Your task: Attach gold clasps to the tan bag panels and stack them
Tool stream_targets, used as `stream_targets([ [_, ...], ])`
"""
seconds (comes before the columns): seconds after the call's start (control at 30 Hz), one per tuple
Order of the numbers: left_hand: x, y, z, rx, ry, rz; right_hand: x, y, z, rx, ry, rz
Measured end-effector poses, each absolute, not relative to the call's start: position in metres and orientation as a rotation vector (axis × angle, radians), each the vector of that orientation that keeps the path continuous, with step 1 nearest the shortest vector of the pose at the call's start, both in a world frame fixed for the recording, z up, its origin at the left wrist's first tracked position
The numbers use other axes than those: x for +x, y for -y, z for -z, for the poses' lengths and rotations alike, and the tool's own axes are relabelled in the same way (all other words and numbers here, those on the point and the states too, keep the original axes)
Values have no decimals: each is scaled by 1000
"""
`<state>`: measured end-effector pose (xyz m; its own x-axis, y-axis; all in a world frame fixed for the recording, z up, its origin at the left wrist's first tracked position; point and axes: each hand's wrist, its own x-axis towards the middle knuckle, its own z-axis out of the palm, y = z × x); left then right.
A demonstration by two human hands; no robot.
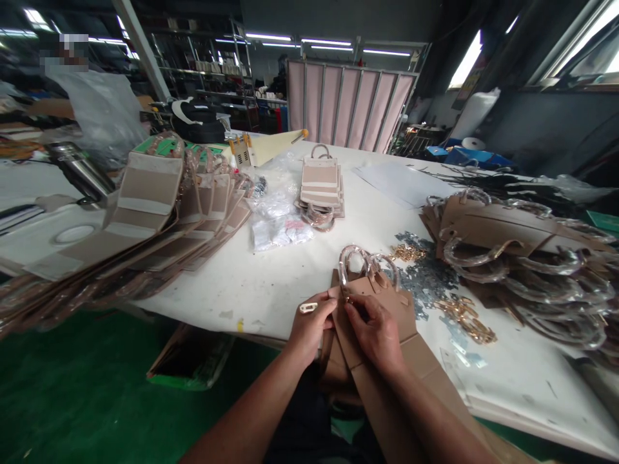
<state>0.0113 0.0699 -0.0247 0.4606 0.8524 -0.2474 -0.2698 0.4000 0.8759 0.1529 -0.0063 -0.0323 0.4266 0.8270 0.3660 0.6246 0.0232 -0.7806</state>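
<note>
A white table (213, 274) is stretching across the scene, with a pile of beige panels (147, 183) lying on its left side and a pile of brown panels (483, 222) with wrapped handles sitting on its right. At the near edge, a tan panel (387, 299) is slanting toward the person, its own wrapped handle (344, 258) standing up at the far end. The left hand (312, 328) is holding this panel's left edge, its fingers closing on it, thumb uppermost. The right hand (377, 332) is resting on the panel, fingers curling, thumb and forefinger nearly meeting near the handle's left foot; whether they are gripping anything small, I cannot tell. Grey metal plates (425, 280) are lying scattered to the right of the panel, with gold fittings (467, 319) heaping beside them. A small pale piece (308, 308) is showing at the left hand's fingers.
</note>
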Motion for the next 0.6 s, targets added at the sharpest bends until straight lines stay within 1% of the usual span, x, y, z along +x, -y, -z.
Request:
stream_targets([
  [0.37, 16, -70, 34, 821, -818, -904, 151, -6, 23, -1689, 1430, -323],
  [0.5, 13, -66, 34, 929, -891, -909, 148, -7, 16, -1741, 1463, -362],
  [0.6, 6, -54, 35, 1064, -954, -934, 143, -1, 23, -1777, 1401, -416],
])
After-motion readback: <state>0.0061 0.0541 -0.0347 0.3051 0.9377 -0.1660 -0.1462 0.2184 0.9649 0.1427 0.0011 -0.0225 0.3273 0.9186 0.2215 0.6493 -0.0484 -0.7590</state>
